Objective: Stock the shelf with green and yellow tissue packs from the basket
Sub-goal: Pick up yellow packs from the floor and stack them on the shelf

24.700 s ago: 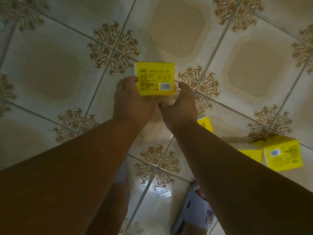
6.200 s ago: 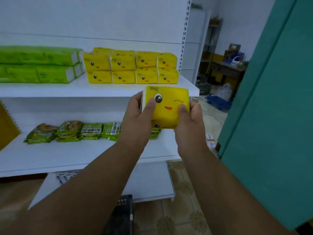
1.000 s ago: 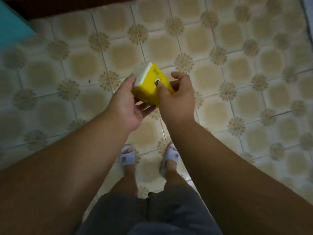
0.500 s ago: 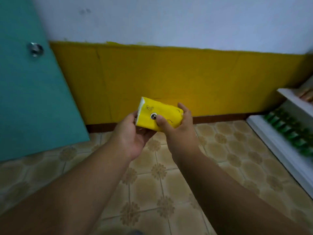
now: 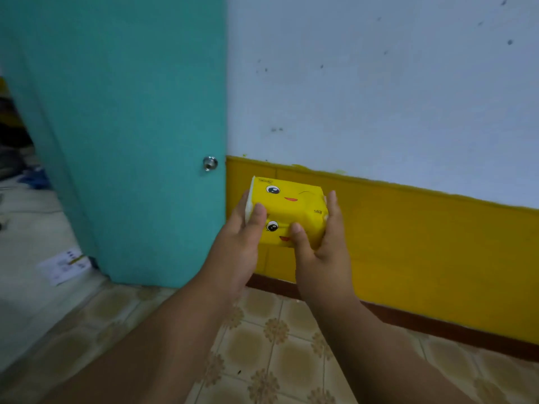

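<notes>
I hold a yellow tissue pack with cartoon faces printed on it, raised in front of the wall at about waist height. My left hand grips its left white end, thumb across the front. My right hand grips the right end, thumb on the lower front and fingers behind. The shelf and the basket are out of view.
A teal door with a metal knob stands open at the left. Behind the pack is a white wall with a yellow lower band. A white leaflet lies on the floor by the door. Patterned tiles cover the floor below.
The view has swung left: the shelf edge at the right has left the frame and the door now fills the left. The pack has turned so its faces point at me.
</notes>
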{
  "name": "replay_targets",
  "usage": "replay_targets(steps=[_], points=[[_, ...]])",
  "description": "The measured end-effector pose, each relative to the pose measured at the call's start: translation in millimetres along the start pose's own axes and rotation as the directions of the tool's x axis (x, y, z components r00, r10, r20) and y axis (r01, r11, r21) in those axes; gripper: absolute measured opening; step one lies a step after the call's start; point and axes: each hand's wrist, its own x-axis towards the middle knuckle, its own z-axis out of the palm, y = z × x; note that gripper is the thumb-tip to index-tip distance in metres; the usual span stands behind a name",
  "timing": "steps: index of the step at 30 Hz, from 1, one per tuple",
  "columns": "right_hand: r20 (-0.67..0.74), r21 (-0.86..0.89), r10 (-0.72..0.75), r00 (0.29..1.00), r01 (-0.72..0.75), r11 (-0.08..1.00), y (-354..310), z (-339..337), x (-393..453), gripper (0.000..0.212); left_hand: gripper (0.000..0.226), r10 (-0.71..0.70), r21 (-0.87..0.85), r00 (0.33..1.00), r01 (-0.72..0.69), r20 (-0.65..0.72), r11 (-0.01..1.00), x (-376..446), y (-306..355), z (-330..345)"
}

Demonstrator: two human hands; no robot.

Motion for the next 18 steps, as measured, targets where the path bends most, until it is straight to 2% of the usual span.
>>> replay_targets(steps=[2, 5, 8, 13, 17, 18], points=[[0.082, 0.056, -0.021, 0.996, 0.017, 0.998, 0, -2, 5, 0.074, 0.055, 0.039, 0.092, 0.992, -0.028, -0.12, 0.995, -6, 7, -1], [0.166, 0.106, -0.068, 0.984, 0.051, 0.993, 1, -10, 15, 0.066, 0.06, 0.111, 0.181, 0.962, -0.066, -0.248, 0.981, -18, 15, 4], [0.205, 0.173, -0.112, 0.972, 0.076, 0.982, -3, -10, 23, 0.06, 0.042, 0.138, 0.197, 0.917, -0.066, -0.375, 0.978, -32, 26, 12], [0.351, 0.352, -0.083, 0.933, -0.05, 0.934, -26, 25, 3, 0.057, 0.039, 0.152, 0.24, 0.764, 0.004, -0.627, 0.971, -72, 45, -7], [0.503, 0.433, -0.146, 0.852, -0.102, 0.896, -59, 62, -29, 0.054, 0.034, 0.229, 0.327, 0.631, 0.041, -0.741, 0.944, -120, 63, -46], [0.535, 0.444, -0.156, 0.83, -0.119, 0.888, -69, 72, -38, 0.052, 0.04, 0.268, 0.362, 0.596, 0.041, -0.757, 0.931, -131, 68, -56]])
